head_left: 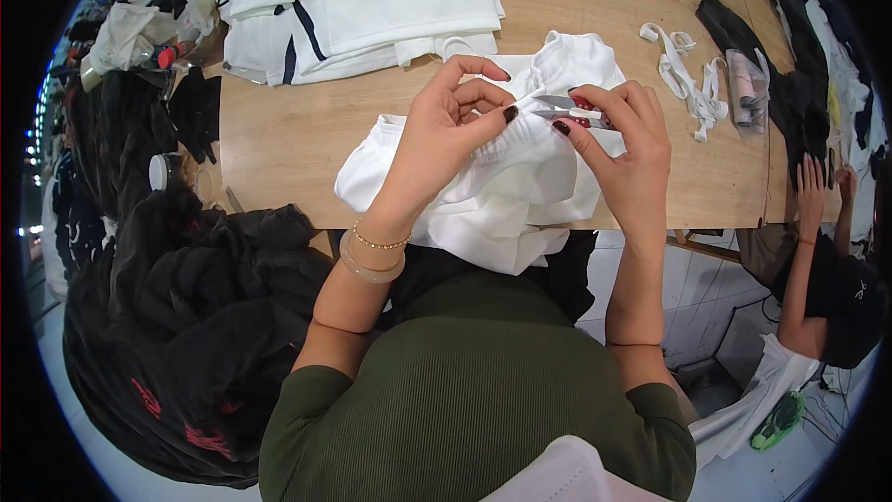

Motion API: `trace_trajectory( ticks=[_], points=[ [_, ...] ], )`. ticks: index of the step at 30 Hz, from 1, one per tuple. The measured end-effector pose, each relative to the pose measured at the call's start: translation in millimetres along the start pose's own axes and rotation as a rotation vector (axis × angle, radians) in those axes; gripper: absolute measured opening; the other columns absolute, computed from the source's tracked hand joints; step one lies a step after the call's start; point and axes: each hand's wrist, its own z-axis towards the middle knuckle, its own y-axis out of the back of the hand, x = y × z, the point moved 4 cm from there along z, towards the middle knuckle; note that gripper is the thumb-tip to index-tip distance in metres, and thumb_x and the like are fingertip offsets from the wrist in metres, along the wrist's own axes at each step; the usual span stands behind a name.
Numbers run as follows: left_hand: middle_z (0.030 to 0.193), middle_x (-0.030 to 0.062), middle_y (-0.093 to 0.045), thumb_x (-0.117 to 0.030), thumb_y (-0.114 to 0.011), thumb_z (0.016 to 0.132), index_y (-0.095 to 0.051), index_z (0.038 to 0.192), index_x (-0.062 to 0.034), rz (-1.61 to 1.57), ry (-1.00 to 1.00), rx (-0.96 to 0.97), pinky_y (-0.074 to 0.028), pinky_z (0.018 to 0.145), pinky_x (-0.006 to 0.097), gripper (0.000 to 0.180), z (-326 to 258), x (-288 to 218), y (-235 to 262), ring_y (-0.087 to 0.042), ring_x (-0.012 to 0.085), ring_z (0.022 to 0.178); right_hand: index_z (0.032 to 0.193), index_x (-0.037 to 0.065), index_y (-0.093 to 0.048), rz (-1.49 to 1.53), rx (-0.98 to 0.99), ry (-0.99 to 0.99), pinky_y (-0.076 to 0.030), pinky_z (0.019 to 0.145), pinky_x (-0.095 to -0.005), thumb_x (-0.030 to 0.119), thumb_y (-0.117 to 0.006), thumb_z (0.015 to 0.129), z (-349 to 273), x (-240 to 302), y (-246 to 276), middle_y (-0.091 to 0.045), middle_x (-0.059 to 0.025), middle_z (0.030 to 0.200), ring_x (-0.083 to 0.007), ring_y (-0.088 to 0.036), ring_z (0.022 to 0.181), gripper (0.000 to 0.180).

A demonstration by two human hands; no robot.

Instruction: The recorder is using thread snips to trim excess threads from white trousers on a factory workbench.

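Observation:
A white garment (544, 191) with gathered elastic edges lies bunched on the wooden table, part of it hanging over the front edge. My left hand (444, 130) pinches a gathered edge of it between thumb and fingers, lifting that bit slightly. In my right hand (624, 135) is a small pair of thread snips (556, 110) with some red at the handle. The blades point left, right at the pinched fabric. Whether they touch a thread there is too small to tell.
Folded white garments with dark stripes (372, 19) are stacked at the back left. White elastic strips (683, 74) lie to the right, beside a clear plastic packet (746, 93). Dark clothes (177, 316) heap up on the left. At far right a co-worker's hand (811, 188) rests on fabric.

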Motion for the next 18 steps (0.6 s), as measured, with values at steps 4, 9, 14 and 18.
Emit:
trace_trajectory(
  ticks=[4, 9, 14, 18],
  points=[
    [0.090, 0.0027, -0.063, 0.004, -0.058, 0.082, -0.048, 0.111, -0.0028, -0.016, 0.006, -0.001, -0.041, 0.076, 0.019, 0.031, 0.0, -0.6, -0.5, -0.054, 0.0056, 0.083, 0.092, 0.007, -0.067, 0.011, -0.010, -0.003, -0.040, 0.068, -0.0319, 0.013, -0.078, 0.067, 0.1, -0.4, 0.2, -0.053, -0.0028, 0.076, -0.0198, -0.050, 0.075, 0.028],
    [0.090, 0.0030, -0.063, 0.004, -0.058, 0.082, -0.049, 0.111, -0.0026, -0.014, 0.000, 0.005, -0.041, 0.076, 0.019, 0.031, -0.5, -0.2, -0.3, -0.054, 0.0057, 0.083, 0.093, 0.006, -0.067, 0.110, 0.024, -0.054, -0.041, 0.066, -0.0302, 0.010, -0.077, 0.068, -0.1, -1.2, -6.0, -0.054, -0.0035, 0.078, -0.0185, -0.051, 0.074, 0.027],
    [0.091, 0.0036, -0.063, 0.004, -0.057, 0.083, -0.049, 0.110, -0.0022, -0.033, -0.003, 0.011, -0.042, 0.079, 0.019, 0.029, 0.7, -1.9, -2.8, -0.054, 0.0060, 0.085, 0.095, 0.004, -0.065, 0.312, 0.083, -0.216, -0.042, 0.065, -0.0274, 0.009, -0.077, 0.073, -3.8, -12.6, -17.5, -0.058, -0.0016, 0.082, -0.0134, -0.051, 0.074, 0.025],
    [0.093, 0.0035, -0.063, 0.004, -0.057, 0.083, -0.050, 0.109, -0.0017, -0.019, 0.029, 0.010, -0.043, 0.082, 0.020, 0.028, 1.1, 2.1, -1.2, -0.056, 0.0067, 0.088, 0.099, 0.001, -0.063, 0.862, 0.008, -0.471, -0.040, 0.065, -0.0243, 0.008, -0.069, 0.083, -5.0, -16.4, -26.3, -0.057, 0.0011, 0.084, -0.0081, -0.047, 0.073, 0.019]
  ],
)
